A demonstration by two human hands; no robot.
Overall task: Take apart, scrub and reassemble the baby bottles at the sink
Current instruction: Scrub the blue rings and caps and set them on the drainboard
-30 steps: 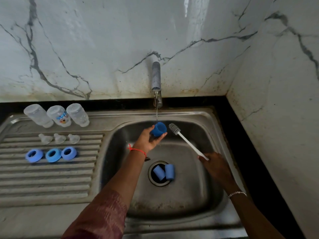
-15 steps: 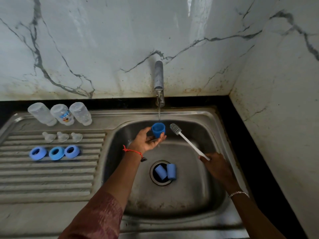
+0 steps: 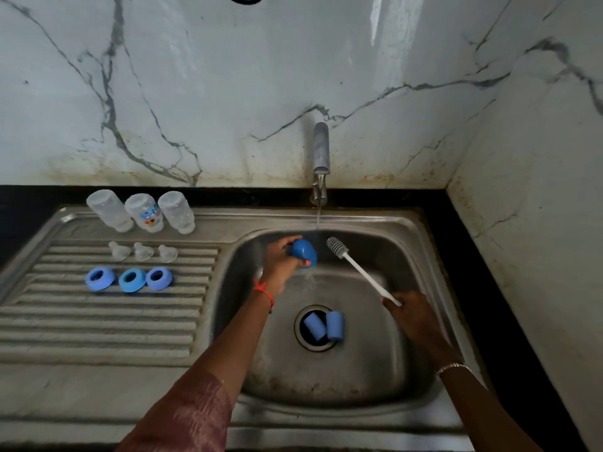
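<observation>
Left hand (image 3: 281, 261) has its grip curled round a blue cap (image 3: 305, 252), tipped on its side under the tap (image 3: 321, 148) and its thin stream; right hand (image 3: 415, 316) grips the brush (image 3: 362, 270) by the handle end, bristles just beside the cap, not touching; two more caps (image 3: 335, 325) lie over the drain (image 3: 298, 328); bottles (image 3: 145, 213), teats (image 3: 143, 251) and rings (image 3: 132, 280) sit in rows on the drainboard (image 3: 98, 321), well apart.

My left arm wears a pinkish-maroon patterned sleeve (image 3: 189, 415) and a red thread (image 3: 262, 290) (knotted at the wrist); my right, a thin silver bracelet (image 3: 452, 368).
</observation>
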